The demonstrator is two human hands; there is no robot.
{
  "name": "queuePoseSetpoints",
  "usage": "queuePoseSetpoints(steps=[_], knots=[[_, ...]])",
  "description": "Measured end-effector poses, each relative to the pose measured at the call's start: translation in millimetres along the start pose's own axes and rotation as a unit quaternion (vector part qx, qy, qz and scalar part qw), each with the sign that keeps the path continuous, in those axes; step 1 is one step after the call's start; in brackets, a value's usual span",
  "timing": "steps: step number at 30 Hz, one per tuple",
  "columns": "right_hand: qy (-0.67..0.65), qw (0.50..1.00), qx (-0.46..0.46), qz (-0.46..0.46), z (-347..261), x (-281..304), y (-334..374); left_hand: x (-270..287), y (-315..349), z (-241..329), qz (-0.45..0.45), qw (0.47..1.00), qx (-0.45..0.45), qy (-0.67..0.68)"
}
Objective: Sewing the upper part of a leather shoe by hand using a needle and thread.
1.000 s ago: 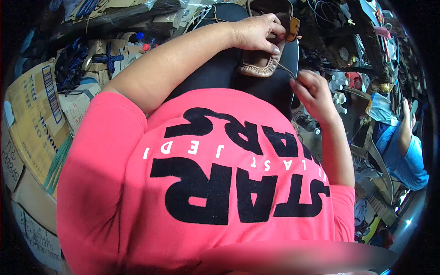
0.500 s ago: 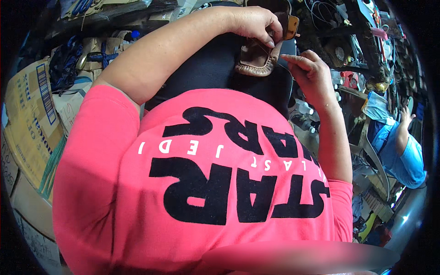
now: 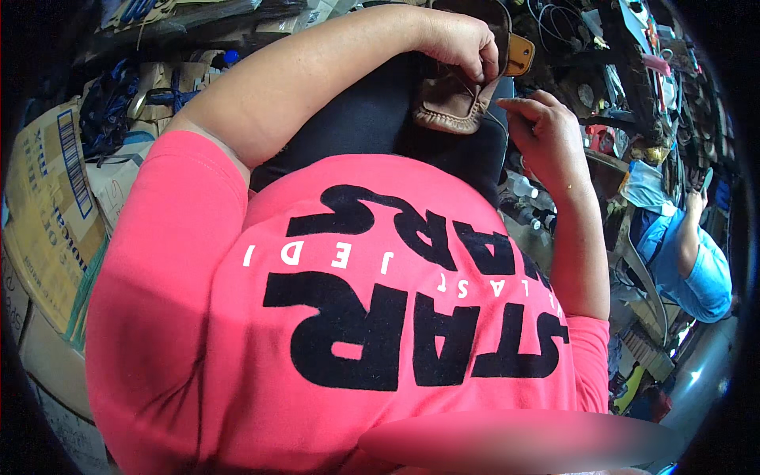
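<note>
Lying beyond black-lettered pink shirt (image 3: 348, 281): brown shoe (image 3: 443, 103).

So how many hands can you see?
3: the left hand at the brown shoe, the right hand just to the right of it, and the blue-shirted co-worker's hand at the far right. More hands may be hidden.

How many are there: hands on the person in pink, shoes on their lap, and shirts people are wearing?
Bare hands: 2 (left hand, right hand)
Brown leather shoe with gathered toe: 1
Shirts: 2 (bright pink cloth T-shirt, light-blue cloth shirt)
Total: 5
</note>
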State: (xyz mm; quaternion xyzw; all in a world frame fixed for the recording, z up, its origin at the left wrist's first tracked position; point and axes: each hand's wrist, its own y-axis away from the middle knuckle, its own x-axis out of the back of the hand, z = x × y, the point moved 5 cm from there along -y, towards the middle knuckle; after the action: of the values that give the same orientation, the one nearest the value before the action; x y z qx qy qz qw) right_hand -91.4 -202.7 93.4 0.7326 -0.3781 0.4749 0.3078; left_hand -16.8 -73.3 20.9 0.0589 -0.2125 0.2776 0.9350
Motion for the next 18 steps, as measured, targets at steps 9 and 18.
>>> queuePoseSetpoints(steps=[9, 18], knots=[[-0.043, 0.999, -0.008, -0.007, 11.1, -7.7, -2.4, -1.7, -0.2, -3.5, 0.0, 1.0, -0.013, -0.001], [-0.188, 0.98, -0.024, -0.054, 30.6, -19.7, -13.0, -3.0, 2.0, -1.1, -0.01, 1.0, -0.028, -0.007]])
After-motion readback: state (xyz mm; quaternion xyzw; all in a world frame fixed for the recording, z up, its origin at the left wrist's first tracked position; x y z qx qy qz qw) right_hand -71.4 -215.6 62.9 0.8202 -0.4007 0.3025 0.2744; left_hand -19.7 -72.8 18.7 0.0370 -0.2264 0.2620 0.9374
